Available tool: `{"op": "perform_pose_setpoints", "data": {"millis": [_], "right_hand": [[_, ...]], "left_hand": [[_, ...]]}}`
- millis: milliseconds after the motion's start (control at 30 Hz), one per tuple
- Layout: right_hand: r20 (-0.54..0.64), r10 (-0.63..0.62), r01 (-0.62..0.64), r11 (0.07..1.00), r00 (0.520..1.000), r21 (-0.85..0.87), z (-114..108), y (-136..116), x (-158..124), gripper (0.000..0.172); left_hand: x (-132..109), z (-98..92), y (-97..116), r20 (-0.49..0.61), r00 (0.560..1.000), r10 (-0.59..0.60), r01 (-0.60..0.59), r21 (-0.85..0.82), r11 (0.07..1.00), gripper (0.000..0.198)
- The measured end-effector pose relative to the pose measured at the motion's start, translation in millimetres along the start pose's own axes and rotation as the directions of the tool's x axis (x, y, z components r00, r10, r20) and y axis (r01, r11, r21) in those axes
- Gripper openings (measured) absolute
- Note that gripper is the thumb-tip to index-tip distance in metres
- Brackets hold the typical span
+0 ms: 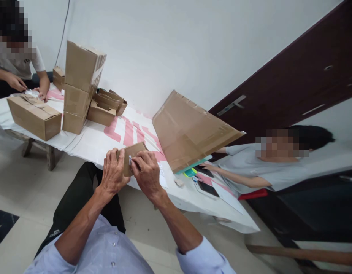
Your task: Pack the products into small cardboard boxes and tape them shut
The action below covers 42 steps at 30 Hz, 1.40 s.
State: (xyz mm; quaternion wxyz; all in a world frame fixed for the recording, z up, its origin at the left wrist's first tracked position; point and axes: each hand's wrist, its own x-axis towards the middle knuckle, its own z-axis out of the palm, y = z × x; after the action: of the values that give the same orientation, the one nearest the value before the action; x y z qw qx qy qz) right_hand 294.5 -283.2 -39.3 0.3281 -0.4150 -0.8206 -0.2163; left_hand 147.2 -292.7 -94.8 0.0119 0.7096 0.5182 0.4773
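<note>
A small brown cardboard piece (139, 147), perhaps a small box, is between my two hands at the near edge of the table. My left hand (113, 171) grips its left side, with the thumb along the front face. My right hand (146, 169) is at the right side, its fingertips pinched at a small whitish strip (130, 160) on the cardboard face. The right palm and fingers hide part of the cardboard. Whether the strip is a label or tape, I cannot tell.
Stacked cartons (77, 91), a long carton (36, 118) and an open carton (102, 114) stand left on the cloth-covered table (93, 139). A large cardboard sheet (193, 131) leans at right, near a phone (208, 188) and tape roll (190, 172). One person sits at each end.
</note>
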Motion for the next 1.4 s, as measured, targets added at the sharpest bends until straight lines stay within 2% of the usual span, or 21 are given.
{"op": "perform_pose_setpoints", "data": {"millis": [200,367,500,833,1133,1400], "right_hand": [[0.133,-0.020,0.040,0.988,0.991,-0.152,-10.4,3.6,10.6,0.018],[0.267,-0.094,0.161,0.957,0.959,-0.242,-12.7,10.3,19.4,0.021],[0.322,-0.154,0.245,0.933,0.934,-0.264,-6.4,15.7,22.0,0.020],[0.298,-0.192,0.286,0.905,0.935,-0.314,0.4,17.6,19.0,0.018],[0.270,-0.173,0.246,0.932,0.947,-0.265,3.9,20.6,15.4,0.020],[0.260,-0.195,0.249,0.949,0.946,-0.194,-8.3,20.3,18.1,0.024]], "left_hand": [[0.9,-1.7,3.2,0.006,1.000,0.003,-0.003,0.003,1.000,0.090],[0.6,-3.1,3.0,0.044,0.999,0.019,-0.019,-0.013,1.000,0.095],[0.4,-3.0,1.9,0.063,0.998,0.010,-0.009,-0.016,1.000,0.095],[0.1,-2.9,1.8,0.069,0.998,-0.001,0.002,-0.026,1.000,0.097],[-0.1,-3.5,2.8,0.067,0.998,-0.004,0.004,-0.004,1.000,0.095],[-0.5,-3.2,1.8,0.067,0.998,0.005,-0.005,0.000,1.000,0.096]]}}
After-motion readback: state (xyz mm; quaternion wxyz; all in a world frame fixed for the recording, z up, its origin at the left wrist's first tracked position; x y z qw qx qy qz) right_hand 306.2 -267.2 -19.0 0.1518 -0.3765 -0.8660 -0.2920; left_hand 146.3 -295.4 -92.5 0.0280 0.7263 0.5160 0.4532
